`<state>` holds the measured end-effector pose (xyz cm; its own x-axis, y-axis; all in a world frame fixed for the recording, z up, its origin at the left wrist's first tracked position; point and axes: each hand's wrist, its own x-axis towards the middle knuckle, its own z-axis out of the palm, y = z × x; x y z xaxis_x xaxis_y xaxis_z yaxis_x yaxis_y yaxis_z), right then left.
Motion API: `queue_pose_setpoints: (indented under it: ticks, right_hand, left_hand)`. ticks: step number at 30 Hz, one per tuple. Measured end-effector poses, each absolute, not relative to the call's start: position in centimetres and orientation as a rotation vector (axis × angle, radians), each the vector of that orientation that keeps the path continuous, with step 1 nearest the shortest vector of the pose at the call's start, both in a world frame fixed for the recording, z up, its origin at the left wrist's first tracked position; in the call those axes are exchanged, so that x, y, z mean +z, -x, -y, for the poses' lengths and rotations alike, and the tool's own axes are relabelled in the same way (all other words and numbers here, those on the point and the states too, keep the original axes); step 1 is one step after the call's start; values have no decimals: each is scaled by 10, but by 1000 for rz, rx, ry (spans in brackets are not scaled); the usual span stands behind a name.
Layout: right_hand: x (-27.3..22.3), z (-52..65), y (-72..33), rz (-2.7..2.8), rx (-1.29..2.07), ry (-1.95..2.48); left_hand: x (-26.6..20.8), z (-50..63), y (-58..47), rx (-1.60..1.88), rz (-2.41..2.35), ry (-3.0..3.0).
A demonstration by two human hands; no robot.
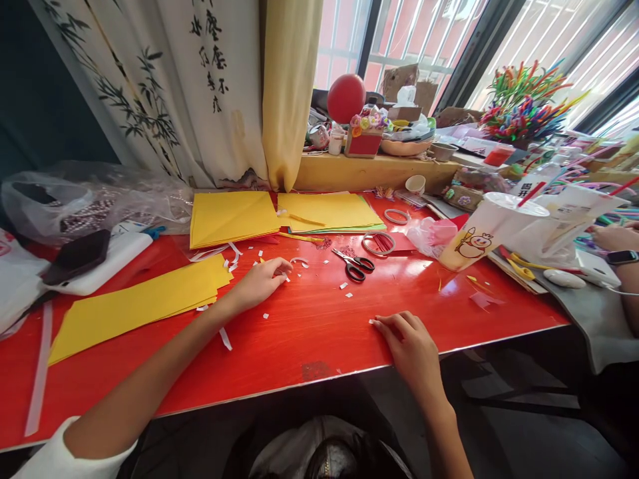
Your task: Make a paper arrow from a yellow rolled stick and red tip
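My left hand [264,283] is over the red table, thumb and fingers closed in a pinch. A small white paper scrap [286,279] shows at its fingertips. Near the table's front edge, my right hand [410,346] pinches another white paper scrap [372,321] between thumb and forefinger. Several more white scraps lie scattered around my left hand, close to a curled white strip [299,260]. Black-handled scissors [355,266] rest between and beyond both hands, blades slightly apart. Long yellow paper sheets [144,296] are stacked beneath and left of my left forearm.
Two yellow paper stacks [232,219] lie along the table's back. Rings of tape [378,244], a pink plastic bag [432,234] and a tall drink cup [479,233] stand at the right. A phone [77,256] lies far left. Another person's arm [626,266] is at the right edge.
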<state>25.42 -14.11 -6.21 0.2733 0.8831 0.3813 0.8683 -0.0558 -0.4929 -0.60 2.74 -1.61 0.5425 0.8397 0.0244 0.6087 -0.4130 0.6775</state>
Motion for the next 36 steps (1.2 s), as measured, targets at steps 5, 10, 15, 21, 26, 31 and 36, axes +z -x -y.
queue_pose_setpoints:
  ticks: [5,10,15,21,26,31,36]
  right_hand:
    - [-58,139,-256,1579,97,1971]
    - [-56,136,-256,1569,79,2068]
    - [-48,127,-261,1621,88,2149]
    - [-41,121,-265,1640,140,2199]
    - [-46,120,-267,1511,121,2158]
    - [-51,121,-270,1305,316,1926]
    - [-53,129,-263,1492,265,1816]
  left_hand:
    - [-13,-24,5,445,-1252,-2157]
    - [-15,-24,4,422,-1249,-2222]
    - [-14,-21,2,399,-1143,-2348]
    - [-13,-17,1,337,-1023,-2407]
    - [-16,-19,2,338,-986,-2417]
    - [-17,-20,1,311,-972,-2436]
    - [-17,-20,1,292,-965,-2433]
